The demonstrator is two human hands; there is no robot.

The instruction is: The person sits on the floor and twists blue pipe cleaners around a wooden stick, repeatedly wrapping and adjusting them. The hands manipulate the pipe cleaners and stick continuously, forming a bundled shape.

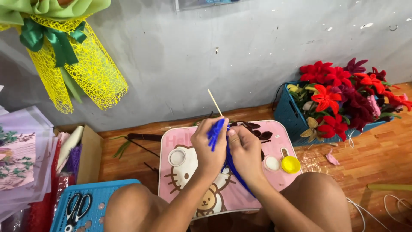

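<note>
Blue pipe cleaners [216, 133] are being pinched at their upper ends by the left hand [209, 144], fingers closed around them together with a thin wooden stick [214, 102] poking up beyond. The right hand [245, 148] is gripping the trailing blue strands just beside it. Both are hovering over a pink cartoon-printed bench [274, 141]. Right of the right hand, a yellow cap [291, 164] is sitting near the bench's edge. Farther right, a blue basket [288, 114] is holding red flowers [327, 98]; bare wooden floor [377, 159] is lying open beyond.
</note>
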